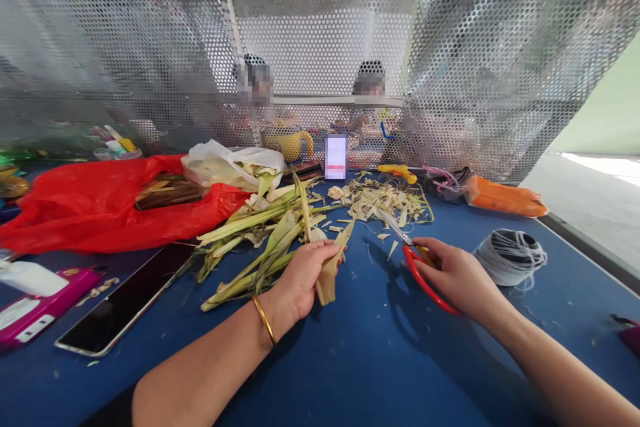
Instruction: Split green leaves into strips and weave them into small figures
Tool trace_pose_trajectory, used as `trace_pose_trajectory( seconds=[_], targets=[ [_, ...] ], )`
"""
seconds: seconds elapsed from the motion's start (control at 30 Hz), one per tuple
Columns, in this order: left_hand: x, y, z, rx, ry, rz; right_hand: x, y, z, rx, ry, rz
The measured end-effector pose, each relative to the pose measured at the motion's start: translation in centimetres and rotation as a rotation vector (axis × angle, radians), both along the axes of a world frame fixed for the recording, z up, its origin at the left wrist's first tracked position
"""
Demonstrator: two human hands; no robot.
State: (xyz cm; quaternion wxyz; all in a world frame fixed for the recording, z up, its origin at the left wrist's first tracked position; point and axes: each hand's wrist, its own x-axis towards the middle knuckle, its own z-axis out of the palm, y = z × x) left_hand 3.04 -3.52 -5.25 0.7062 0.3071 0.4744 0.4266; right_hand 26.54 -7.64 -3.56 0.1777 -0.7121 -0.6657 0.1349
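Note:
Pinched in my left hand (307,273) is a dry, pale corn husk (328,280), its pointed end sticking up past the fingers. My right hand (455,270) grips a pair of scissors (417,277) with red handles; the blades point up and left, apart from the husk. Left of my left hand lies a loose bundle of greenish-yellow husks (273,240). Beyond the scissors' tips, a heap of small husk clippings (385,197) spreads over the blue table (360,360). The fingertips of my left hand are partly hidden behind the husk.
A red plastic bag (100,197) and a white bag (235,163) sit at left, near a dark phone (130,300). A lit phone (335,157) stands at the back. Grey twine (510,257) and an orange packet (505,197) lie right. Perforated metal (320,33) screens off two people behind.

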Motion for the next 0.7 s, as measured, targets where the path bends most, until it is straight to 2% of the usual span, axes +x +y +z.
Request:
trace_pose_trajectory(
  seconds=[0.13, 0.27, 0.33, 0.37, 0.43, 0.5, 0.6, 0.7],
  targets=[
    [0.1, -0.8, 0.6, -0.068, -0.076, -0.111, -0.4, -0.1, -0.6, -0.035, -0.396, 0.065],
    [0.2, -1.4, 0.8, -0.04, -0.087, -0.18, -0.8, -0.7, -0.3, 0.026, -0.478, 0.124],
    [0.4, -1.7, 0.8, -0.017, -0.085, -0.171, -1.4, -1.1, 0.1, 0.135, -0.315, 0.168],
    [0.6, -1.8, 0.9, 0.0, -0.082, -0.159, -1.9, -1.3, 0.1, 0.163, -0.143, 0.2],
    [0.8, -2.1, 1.0, 0.044, -0.082, -0.128, -3.1, -1.7, 0.0, 0.097, 0.307, 0.27],
    [1.1, -2.3, 1.1, 0.079, -0.08, -0.107, -4.5, -1.9, -0.5, -0.064, 0.674, 0.293],
    [1.3, -2.4, 1.1, 0.134, -0.007, -0.066, -5.9, -2.1, -1.0, -0.107, 0.866, 0.131],
    [1.4, -2.5, 1.0, 0.196, 0.089, -0.007, -6.3, -2.0, -0.7, -0.031, 1.016, -0.016]
  ],
)
